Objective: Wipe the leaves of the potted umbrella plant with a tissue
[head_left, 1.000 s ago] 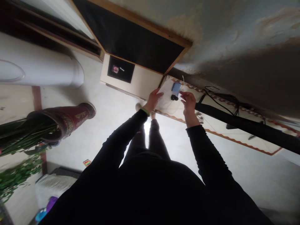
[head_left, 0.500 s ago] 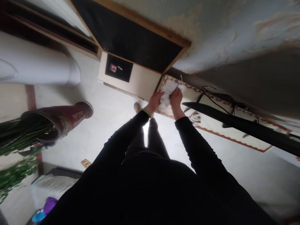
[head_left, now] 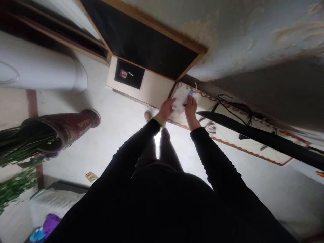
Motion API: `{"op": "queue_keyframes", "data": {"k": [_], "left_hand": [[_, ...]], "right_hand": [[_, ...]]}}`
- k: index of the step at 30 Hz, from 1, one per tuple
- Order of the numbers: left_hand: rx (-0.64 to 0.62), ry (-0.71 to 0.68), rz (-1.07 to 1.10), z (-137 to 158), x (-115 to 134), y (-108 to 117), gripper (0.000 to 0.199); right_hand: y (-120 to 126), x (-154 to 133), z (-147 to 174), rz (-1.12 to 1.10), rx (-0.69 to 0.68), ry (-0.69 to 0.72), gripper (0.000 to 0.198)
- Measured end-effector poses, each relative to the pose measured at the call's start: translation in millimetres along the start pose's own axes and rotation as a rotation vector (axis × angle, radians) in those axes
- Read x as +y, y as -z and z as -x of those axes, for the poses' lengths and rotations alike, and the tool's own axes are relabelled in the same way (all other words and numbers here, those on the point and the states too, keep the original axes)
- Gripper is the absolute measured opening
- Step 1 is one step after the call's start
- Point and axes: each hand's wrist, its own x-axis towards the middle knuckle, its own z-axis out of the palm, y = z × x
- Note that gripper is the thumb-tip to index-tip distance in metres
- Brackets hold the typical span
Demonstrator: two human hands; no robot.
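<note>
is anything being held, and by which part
The left hand holds the white sheet by its left edge; whether the right hand grips anything can't be told.

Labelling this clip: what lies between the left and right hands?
In the head view, a white sheet and a small dark thing lie between the left hand and right hand.

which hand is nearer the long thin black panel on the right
Right. The right hand is just left of the black panel; the left hand is farther left, holding a thin white sheet.
</note>
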Motion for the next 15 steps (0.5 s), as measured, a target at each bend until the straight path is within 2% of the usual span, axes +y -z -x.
{"op": "queue_keyframes", "data": {"k": [4,10,15], "left_hand": [[-0.065,0.102,0.148,3.5,2.7,-6.2,0.016],[-0.032,0.098,0.135,8.3,4.7,-5.7,0.013],[-0.023,0.109,0.107,3.6,-0.3,5.9,0.022]], "right_hand": [[-0.4,0.6,-3.9,0.038,0.012,-0.009,0.041],[-1.6,1.0,-5.7,-0.039,0.032,0.008,0.041],[-1.4,2.4,-5.8,-0.046,0.024,-0.01,0.035]]}}
